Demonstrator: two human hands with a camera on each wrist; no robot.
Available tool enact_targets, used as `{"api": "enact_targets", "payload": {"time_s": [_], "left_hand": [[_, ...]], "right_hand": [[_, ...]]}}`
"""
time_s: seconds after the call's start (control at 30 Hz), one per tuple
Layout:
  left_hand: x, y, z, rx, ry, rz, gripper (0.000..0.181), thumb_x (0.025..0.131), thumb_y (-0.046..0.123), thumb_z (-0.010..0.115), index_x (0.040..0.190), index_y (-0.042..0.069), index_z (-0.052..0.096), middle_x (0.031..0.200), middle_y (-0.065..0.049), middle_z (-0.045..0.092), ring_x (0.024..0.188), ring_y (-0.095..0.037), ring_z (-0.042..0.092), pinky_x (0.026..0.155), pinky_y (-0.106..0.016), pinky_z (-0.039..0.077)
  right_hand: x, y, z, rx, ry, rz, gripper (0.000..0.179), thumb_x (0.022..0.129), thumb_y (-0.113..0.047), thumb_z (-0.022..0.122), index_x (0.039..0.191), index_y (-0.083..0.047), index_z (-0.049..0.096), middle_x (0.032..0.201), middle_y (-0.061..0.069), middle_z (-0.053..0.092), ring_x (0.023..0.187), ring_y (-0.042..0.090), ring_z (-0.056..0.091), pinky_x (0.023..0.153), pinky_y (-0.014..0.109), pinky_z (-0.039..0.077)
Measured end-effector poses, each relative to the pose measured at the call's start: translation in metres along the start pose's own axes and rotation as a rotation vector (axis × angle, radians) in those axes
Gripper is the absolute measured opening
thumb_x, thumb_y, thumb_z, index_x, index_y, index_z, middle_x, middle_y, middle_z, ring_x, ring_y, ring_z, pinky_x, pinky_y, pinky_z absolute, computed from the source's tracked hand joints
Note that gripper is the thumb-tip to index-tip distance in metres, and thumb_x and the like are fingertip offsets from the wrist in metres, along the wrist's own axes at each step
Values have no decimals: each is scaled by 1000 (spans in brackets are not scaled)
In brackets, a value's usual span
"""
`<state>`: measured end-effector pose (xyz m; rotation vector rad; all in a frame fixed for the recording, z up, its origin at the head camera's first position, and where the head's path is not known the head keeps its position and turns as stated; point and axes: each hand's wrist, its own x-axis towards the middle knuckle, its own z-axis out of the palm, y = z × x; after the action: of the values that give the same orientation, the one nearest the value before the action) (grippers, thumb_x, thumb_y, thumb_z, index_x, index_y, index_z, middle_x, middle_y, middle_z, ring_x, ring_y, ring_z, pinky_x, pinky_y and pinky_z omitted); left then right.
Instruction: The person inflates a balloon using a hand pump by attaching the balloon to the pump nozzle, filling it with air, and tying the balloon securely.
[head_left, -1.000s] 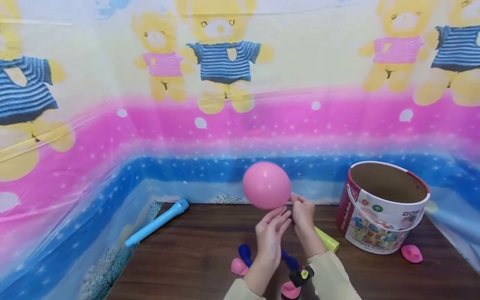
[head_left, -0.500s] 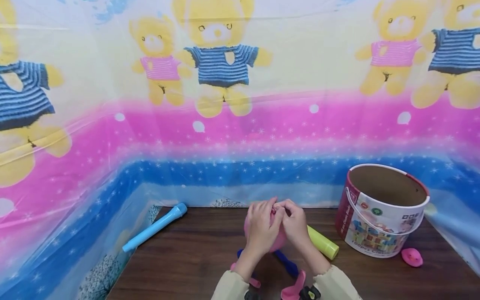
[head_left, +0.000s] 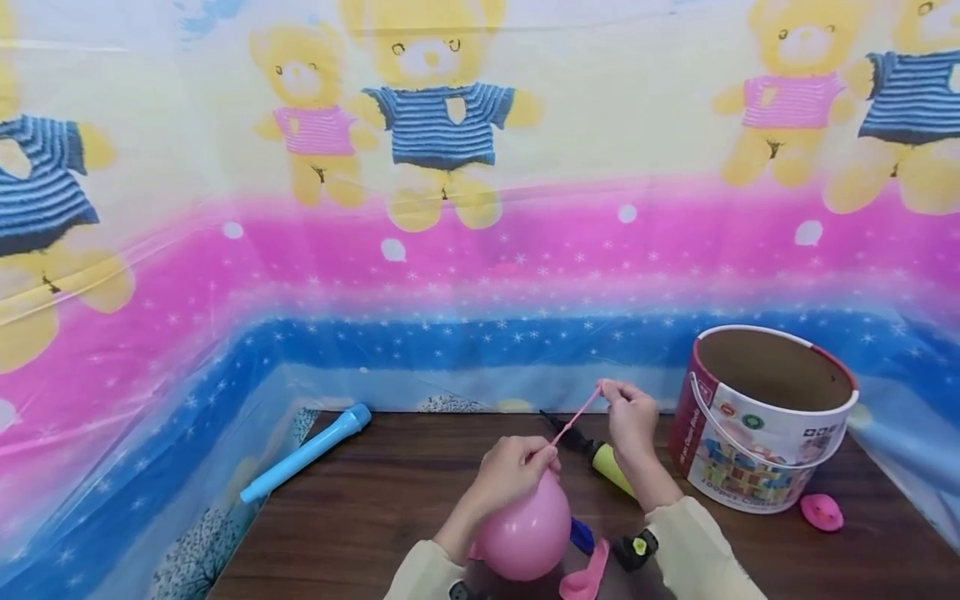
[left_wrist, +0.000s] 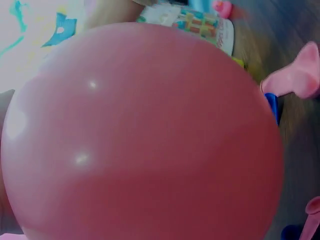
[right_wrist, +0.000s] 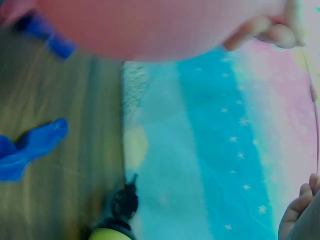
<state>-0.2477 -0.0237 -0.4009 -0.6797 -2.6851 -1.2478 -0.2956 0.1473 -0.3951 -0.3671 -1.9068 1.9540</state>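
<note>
1. The pink balloon, round, glossy and filled, hangs below the left hand over the worktop, its neck stretched thin.
2. The left hand pinches the neck close to the round part, fingers curled.
3. The right hand, farther out, pinches the neck's other end.

A glossy pink balloon, blown up to a smooth, rounded shape, hangs with its broad end down over the near part of the dark wooden table. Its neck is drawn out into a thin, taut strand slanting up and to the right, pinched near the body by the left hand and at the far end by the right hand. Whether its underside touches anything below cannot be told.
</note>
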Motion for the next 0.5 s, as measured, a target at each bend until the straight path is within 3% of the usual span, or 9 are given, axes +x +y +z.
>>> {"api": "enact_targets", "payload": {"time_s": [0.13,0.3,0.37,0.5], "left_hand": [[3,-3,5,0,60,-3,29,100,27,53,80,18,73,79,6,74,88,-14,70,76,-35,49],[10,-3,12,-60,141,-25,27,98,29,53,86,17,74,84,4,75,97,-19,70,80,-49,49],[7,-4,12,-62,154,-35,26,97,29,54,85,19,74,84,5,76,98,-19,70,80,-50,49],[-3,-7,9,-23,124,-35,26,97,28,56,80,21,73,80,7,75,96,-18,71,79,-42,50]], "right_hand": [[-4,5,2,-25,-72,7,22,97,-14,59,103,4,71,84,-14,65,70,5,51,63,19,43],[-18,8,7,34,-160,7,15,95,-11,62,93,-2,73,86,-11,69,67,6,51,62,20,43],[-18,7,6,62,-152,28,14,94,-11,62,91,-4,74,86,-11,69,64,6,48,61,21,42],[-7,5,-7,96,-87,91,19,97,-14,60,86,-14,75,90,-12,67,76,7,50,66,21,44]]}}
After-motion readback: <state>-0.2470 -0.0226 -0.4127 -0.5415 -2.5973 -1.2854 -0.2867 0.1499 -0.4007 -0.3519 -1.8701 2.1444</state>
